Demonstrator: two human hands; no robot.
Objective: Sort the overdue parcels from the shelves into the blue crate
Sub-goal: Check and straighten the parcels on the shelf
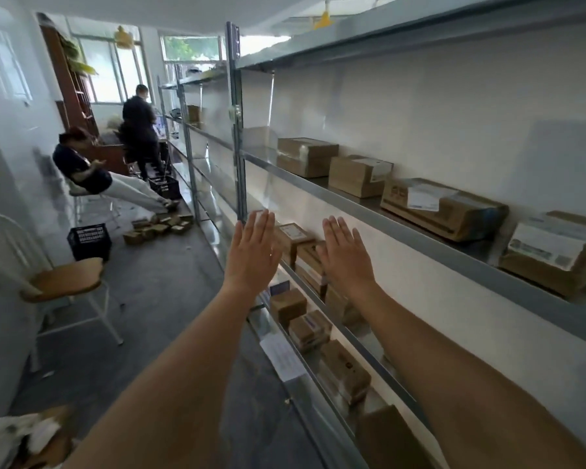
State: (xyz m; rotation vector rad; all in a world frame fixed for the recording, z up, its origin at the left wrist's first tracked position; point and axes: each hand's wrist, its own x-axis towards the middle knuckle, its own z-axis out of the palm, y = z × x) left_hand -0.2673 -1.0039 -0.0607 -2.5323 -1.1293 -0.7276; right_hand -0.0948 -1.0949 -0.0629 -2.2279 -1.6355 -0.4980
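1. Two bare hands up front, both empty: left hand (252, 252) and right hand (344, 255) raised at arm's length, backs to camera, fingers straight and lying close together, gripping nothing.
2. Hovering in front of long grey metal shelving (420, 228) on the right; no contact w/ any parcel or rail visible.
3. Step in hand, by the look of it: very start of a pick, nothing chosen yet, approx zero progress showing.
4. Parcels' whereabouts: row of brown cardboard boxes w/ white labels on upper shelf (359, 176), running to the right; smaller brown cardboard boxes on lower shelf (310, 330), just below and beyond the hands.
5. Crates: dark plastic lattice crate on floor (90, 242) at left, near a white-framed wooden-seat chair (65, 279); second dark crate further back (164, 187). Colour reads dark, maybe blue; can't tell for sure which one is the target.
6. Loose pile of small brown boxes on floor (159, 226) between the two crates.
7. Two other ppl far back, one seated, one standing; well apart from the work.
8. Next move calls for: reading labels to spot an overdue one (text too blurred from here), then reaching in w/ fingers curling round a box, lifting clear of the shelf lip.
9. Then a carry left across the aisle to the crate; well apart from shelves, so a turn and a few steps likely.
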